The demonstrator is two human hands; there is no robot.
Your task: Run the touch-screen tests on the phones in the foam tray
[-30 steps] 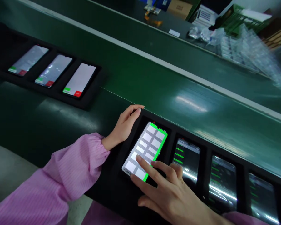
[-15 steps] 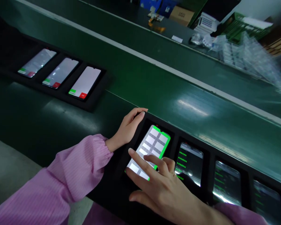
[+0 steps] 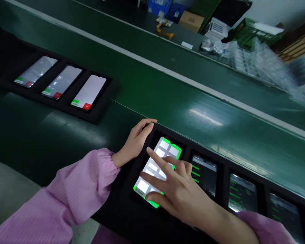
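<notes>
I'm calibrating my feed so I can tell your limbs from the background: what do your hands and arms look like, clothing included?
Both the left hand and the right hand are ungloved, with no rings or watch visible. The left sleeve is loose, pinkish-lilac and finely striped, with a gathered cuff. The right sleeve, partly in view, is similarly coloured.

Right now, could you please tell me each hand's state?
Left hand: partly curled at the black tray; whether it grips cannot be told.
Right hand: open, spread over the lit phone.
</notes>
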